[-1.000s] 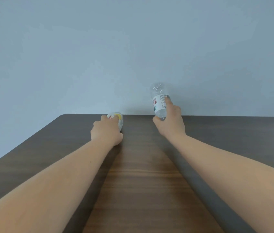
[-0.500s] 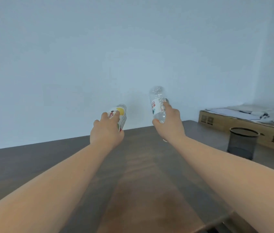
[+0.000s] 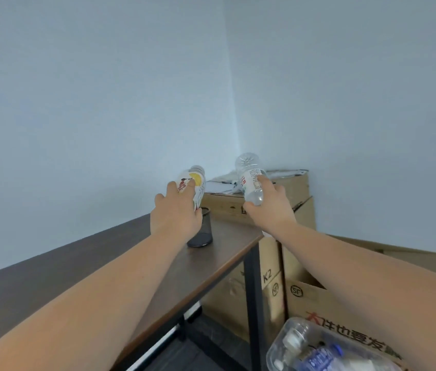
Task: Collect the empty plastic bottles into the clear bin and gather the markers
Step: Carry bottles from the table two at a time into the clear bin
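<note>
My left hand (image 3: 176,214) grips a plastic bottle with a white, yellow and red picture label (image 3: 195,185), held above the right end of the dark wooden table (image 3: 83,269). My right hand (image 3: 267,206) holds a clear plastic bottle with a white label (image 3: 250,180), bottom end pointing up, past the table's right edge. The clear bin (image 3: 318,349) sits low at the bottom right with several clear bottles inside it. No markers are in view.
A black mesh cup (image 3: 201,232) stands on the table's right end, partly behind my left hand. Cardboard boxes (image 3: 302,277) are stacked to the right of the table, with papers on the top one. The table's black metal leg (image 3: 254,303) runs down beside the boxes.
The view has swung right and down. Both hands carried their bottles to the right, off the middle of the table. The boxes and the clear bin have come into view.
</note>
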{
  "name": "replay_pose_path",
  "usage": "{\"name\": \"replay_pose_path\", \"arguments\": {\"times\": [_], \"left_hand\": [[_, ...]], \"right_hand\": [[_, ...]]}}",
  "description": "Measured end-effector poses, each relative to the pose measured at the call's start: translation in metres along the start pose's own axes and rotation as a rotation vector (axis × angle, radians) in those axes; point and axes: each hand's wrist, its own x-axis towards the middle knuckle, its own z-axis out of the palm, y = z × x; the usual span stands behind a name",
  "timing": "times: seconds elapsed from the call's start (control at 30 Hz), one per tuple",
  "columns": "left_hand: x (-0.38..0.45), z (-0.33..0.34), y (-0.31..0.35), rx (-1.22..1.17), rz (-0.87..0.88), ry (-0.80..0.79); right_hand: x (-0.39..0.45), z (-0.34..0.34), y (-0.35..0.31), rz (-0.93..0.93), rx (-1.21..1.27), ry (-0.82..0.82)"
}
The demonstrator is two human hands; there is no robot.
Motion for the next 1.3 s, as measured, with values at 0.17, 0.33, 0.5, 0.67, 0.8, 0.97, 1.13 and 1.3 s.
{"name": "replay_pose_path", "arguments": {"times": [0.17, 0.33, 0.5, 0.67, 0.8, 0.97, 1.13, 1.3], "left_hand": [[0.005, 0.047, 0.085, -0.109, 0.120, -0.033], [-0.004, 0.115, 0.148, -0.169, 0.183, -0.123], [-0.018, 0.197, 0.187, -0.162, 0.244, -0.179], [-0.039, 0.281, 0.203, -0.181, 0.234, -0.335], [-0.059, 0.352, 0.206, -0.171, 0.242, -0.467], [-0.079, 0.424, 0.215, -0.142, 0.310, -0.563], [-0.094, 0.484, 0.222, -0.157, 0.325, -0.640], [-0.108, 0.537, 0.215, -0.155, 0.334, -0.714]], "right_hand": [[0.000, -0.048, 0.076, 0.115, -0.053, 0.075], [-0.002, -0.059, 0.156, 0.244, -0.100, 0.090], [-0.004, -0.048, 0.238, 0.336, -0.098, 0.082], [-0.015, -0.018, 0.320, 0.336, -0.067, 0.021], [-0.022, 0.007, 0.378, 0.373, -0.068, -0.025], [-0.032, 0.032, 0.446, 0.429, -0.159, -0.101], [-0.033, 0.048, 0.502, 0.417, -0.257, -0.165], [-0.036, 0.061, 0.545, 0.326, -0.345, -0.246]]}}
